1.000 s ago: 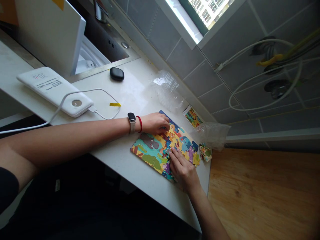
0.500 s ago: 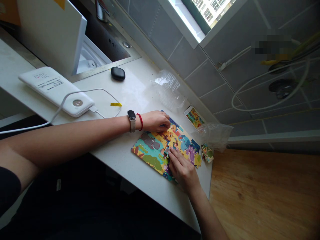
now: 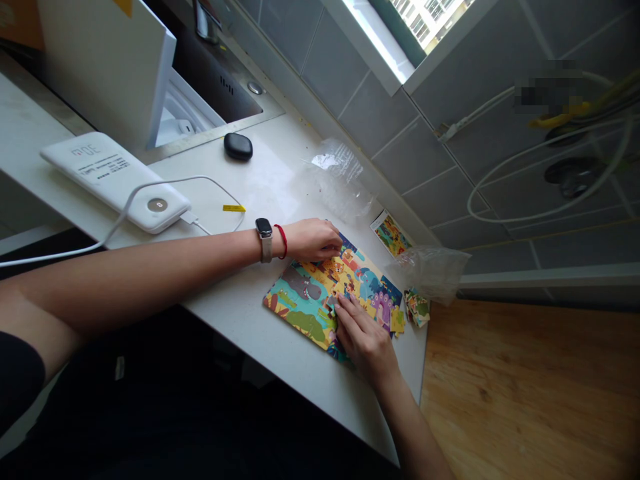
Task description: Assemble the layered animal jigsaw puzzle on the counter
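A colourful jigsaw puzzle [image 3: 307, 313] with cartoon animals lies flat on the white counter, tilted in my view. My left hand [image 3: 315, 240], with a watch and a red cord at its wrist, rests at the puzzle's far left edge. Its fingers are curled down against the pieces, and whatever lies under them is hidden. Stretched fingers of my right hand [image 3: 365, 337] lie on the middle of the puzzle, covering part of its near right side. A loose yellow-green puzzle piece [image 3: 397, 320] sits at the right edge, beside a small pile of pieces [image 3: 417, 308].
Behind the puzzle are a small picture card [image 3: 391, 233] and clear plastic bags [image 3: 435, 270]. A black case [image 3: 238, 147] and a white power bank [image 3: 110, 177] with a cable lie left. A white box [image 3: 105, 67] stands in the sink. The counter edge drops to wooden floor [image 3: 500, 373].
The view has shifted very slightly. Both hands stay at almost the same places on the puzzle, with only small finger movement.
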Demonstrator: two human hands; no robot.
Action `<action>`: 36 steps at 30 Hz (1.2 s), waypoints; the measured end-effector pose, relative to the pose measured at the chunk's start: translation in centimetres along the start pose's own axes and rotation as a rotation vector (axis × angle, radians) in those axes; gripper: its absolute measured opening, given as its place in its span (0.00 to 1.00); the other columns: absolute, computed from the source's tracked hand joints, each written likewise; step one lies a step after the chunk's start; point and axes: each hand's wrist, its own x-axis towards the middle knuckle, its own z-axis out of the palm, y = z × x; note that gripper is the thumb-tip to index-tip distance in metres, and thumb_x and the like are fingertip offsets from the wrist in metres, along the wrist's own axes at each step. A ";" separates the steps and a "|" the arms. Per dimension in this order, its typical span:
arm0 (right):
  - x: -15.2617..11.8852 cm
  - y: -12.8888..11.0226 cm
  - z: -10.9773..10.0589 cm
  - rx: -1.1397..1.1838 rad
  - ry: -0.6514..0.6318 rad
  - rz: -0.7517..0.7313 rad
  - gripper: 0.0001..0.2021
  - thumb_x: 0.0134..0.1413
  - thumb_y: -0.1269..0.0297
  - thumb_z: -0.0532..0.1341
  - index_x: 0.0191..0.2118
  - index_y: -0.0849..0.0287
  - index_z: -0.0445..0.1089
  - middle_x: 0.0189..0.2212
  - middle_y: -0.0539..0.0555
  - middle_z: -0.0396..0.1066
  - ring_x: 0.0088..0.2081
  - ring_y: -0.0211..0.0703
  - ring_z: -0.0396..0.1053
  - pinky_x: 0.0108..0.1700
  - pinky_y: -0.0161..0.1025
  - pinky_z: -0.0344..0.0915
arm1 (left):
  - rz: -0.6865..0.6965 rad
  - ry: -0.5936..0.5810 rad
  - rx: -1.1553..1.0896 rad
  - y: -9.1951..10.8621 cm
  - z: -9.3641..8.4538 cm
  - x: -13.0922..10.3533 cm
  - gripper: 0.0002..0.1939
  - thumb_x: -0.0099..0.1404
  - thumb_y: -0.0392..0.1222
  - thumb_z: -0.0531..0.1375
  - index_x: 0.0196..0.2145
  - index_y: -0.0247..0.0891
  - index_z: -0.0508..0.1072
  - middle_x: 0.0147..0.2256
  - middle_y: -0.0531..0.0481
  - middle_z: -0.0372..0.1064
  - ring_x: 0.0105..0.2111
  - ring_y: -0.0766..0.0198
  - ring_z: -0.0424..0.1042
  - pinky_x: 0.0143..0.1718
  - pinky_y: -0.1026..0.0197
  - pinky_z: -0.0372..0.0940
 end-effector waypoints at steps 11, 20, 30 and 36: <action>0.6 -0.8 -0.7 -0.006 -0.028 0.026 0.18 0.68 0.73 0.62 0.60 0.58 0.76 0.60 0.65 0.77 0.64 0.60 0.73 0.59 0.52 0.79 | 0.021 -0.126 -0.036 0.0 0.3 -1.0 0.43 0.52 0.65 0.77 0.61 0.44 0.76 0.67 0.36 0.66 0.68 0.31 0.60 0.66 0.37 0.58; 1.2 -1.5 -1.3 0.042 -0.112 0.095 0.14 0.69 0.69 0.62 0.56 0.59 0.77 0.62 0.65 0.75 0.65 0.61 0.72 0.61 0.53 0.78 | -0.068 -0.243 -0.091 0.0 0.2 -0.7 0.51 0.50 0.65 0.77 0.67 0.43 0.71 0.72 0.35 0.57 0.75 0.26 0.44 0.72 0.31 0.48; 1.4 -1.1 -1.2 0.010 -0.101 0.079 0.13 0.69 0.71 0.63 0.55 0.58 0.80 0.61 0.63 0.76 0.63 0.57 0.75 0.61 0.51 0.77 | 0.046 -0.145 -0.070 5.9 0.0 -5.5 0.53 0.51 0.68 0.76 0.68 0.43 0.69 0.72 0.33 0.58 0.73 0.27 0.51 0.72 0.31 0.50; 1.2 -0.5 -0.9 0.014 -0.091 0.082 0.11 0.68 0.70 0.65 0.51 0.56 0.82 0.60 0.60 0.78 0.62 0.59 0.76 0.61 0.52 0.77 | 0.013 -0.046 0.115 9.8 1.3 -11.0 0.22 0.71 0.48 0.68 0.60 0.45 0.75 0.65 0.45 0.70 0.71 0.44 0.61 0.72 0.47 0.53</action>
